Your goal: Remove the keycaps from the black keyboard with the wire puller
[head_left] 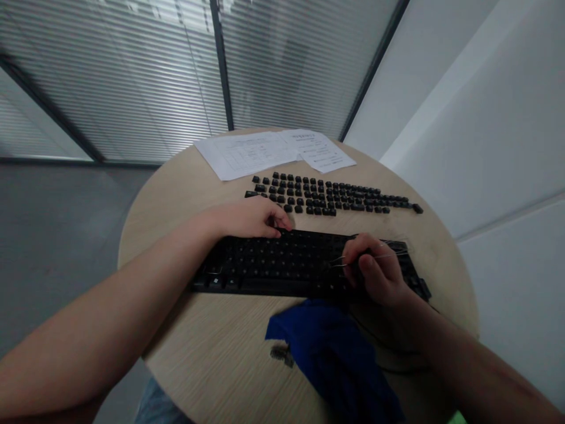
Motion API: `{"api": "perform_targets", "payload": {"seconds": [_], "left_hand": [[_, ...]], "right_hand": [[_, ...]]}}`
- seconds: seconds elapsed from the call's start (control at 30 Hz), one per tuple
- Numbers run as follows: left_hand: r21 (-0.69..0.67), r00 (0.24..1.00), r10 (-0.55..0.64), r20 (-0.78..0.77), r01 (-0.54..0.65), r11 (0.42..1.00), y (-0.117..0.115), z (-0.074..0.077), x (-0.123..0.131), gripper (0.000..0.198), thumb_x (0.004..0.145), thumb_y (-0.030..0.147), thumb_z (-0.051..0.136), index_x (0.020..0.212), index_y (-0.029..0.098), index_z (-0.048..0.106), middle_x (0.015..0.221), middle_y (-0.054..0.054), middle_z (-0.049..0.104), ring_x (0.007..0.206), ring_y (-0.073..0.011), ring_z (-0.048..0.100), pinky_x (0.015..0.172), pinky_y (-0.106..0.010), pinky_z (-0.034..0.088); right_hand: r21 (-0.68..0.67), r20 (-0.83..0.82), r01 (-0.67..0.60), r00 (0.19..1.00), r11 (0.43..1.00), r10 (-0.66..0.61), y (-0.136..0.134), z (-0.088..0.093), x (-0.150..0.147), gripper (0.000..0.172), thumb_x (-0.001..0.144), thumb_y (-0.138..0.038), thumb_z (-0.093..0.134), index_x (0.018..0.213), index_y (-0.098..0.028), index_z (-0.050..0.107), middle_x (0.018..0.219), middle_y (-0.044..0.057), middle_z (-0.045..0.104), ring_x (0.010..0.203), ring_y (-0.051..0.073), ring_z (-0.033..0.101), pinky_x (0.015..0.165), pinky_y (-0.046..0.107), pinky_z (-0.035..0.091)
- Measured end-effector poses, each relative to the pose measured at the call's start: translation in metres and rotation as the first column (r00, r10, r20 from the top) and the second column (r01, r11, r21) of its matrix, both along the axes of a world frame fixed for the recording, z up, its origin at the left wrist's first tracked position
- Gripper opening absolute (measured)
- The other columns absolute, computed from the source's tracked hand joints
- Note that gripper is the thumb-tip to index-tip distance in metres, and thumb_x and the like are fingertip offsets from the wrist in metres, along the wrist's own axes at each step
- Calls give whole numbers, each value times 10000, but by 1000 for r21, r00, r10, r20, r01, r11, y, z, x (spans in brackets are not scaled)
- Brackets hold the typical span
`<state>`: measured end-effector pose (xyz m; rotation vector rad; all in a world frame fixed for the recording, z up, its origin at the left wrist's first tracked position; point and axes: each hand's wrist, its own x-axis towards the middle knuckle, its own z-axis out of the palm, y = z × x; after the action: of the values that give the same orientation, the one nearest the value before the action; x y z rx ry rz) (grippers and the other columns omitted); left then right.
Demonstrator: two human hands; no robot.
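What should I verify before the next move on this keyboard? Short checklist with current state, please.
1. Left hand on the keyboard: ok, it rests at the far edge.
2. Right hand gripping the wire tool: ok, its fingers are closed on it over the keyboard's right half.
3. Wire tool tips seated on a key: cannot tell, they are blurred.
4. Loose keycaps kept off the keyboard: ok, they lie in rows beyond it.
5. Blue cloth clear of the keyboard: cannot tell, it lies right at the near edge and any overlap is unclear.
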<state>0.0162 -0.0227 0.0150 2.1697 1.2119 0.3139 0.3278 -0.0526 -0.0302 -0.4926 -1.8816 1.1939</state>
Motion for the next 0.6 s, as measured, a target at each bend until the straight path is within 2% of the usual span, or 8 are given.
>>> {"api": "perform_targets", "payload": {"seconds": [0.07,0.13,0.2,0.27,0.37,0.47,0.6], "left_hand": [[90,1000,-12,-6,12,996,-8,8,7,263,851,213,662,1074,247,798,1057,-25,788,964,-205,698,881,-317,484],[194,997,-74,26,67,979,-18,17,17,235,883,226,659,1077,251,789,1124,-33,777,1047,-216,694,955,-333,480],[251,986,-150,75,127,960,-30,26,29,209,918,245,652,1086,247,775,1141,-37,769,1080,-214,692,987,-335,485],[290,979,-175,105,138,947,-41,32,39,187,932,258,658,1088,251,761,1120,-37,772,1059,-214,697,973,-342,500],[325,978,-183,99,142,935,-49,33,48,160,934,257,666,1072,242,745,1057,-43,768,990,-215,703,897,-347,520],[356,979,-184,82,144,923,-50,29,50,121,926,225,663,1024,225,734,1000,-39,757,931,-205,696,828,-331,515],[377,979,-186,79,144,915,-49,27,50,123,907,184,676,1013,216,728,973,-31,745,905,-193,684,811,-316,505]], "right_hand": [[37,-4,23,1000,999,-23,-1,5,1,282,1052,-452,567,930,-205,630,574,-32,535,432,110,478,407,215,351],[94,9,36,999,995,-37,-1,12,1,250,1052,-422,568,941,-208,634,614,-23,551,458,113,496,424,222,369],[171,44,31,998,985,-39,-2,18,1,214,1050,-391,568,956,-212,635,682,-5,585,494,115,519,453,233,397],[250,95,7,995,968,-32,-3,22,-1,185,1044,-364,564,962,-214,633,741,12,616,537,122,548,496,248,434],[315,146,-30,989,949,-18,-5,25,-3,141,1027,-329,576,964,-215,629,755,15,641,567,129,577,546,265,459],[321,135,-26,991,947,-18,-6,25,-4,110,1011,-310,595,964,-217,632,740,6,648,568,128,587,554,263,460],[328,124,-12,992,945,-30,-6,27,-6,118,1008,-309,596,957,-215,645,755,14,664,590,132,600,571,266,469]]}}
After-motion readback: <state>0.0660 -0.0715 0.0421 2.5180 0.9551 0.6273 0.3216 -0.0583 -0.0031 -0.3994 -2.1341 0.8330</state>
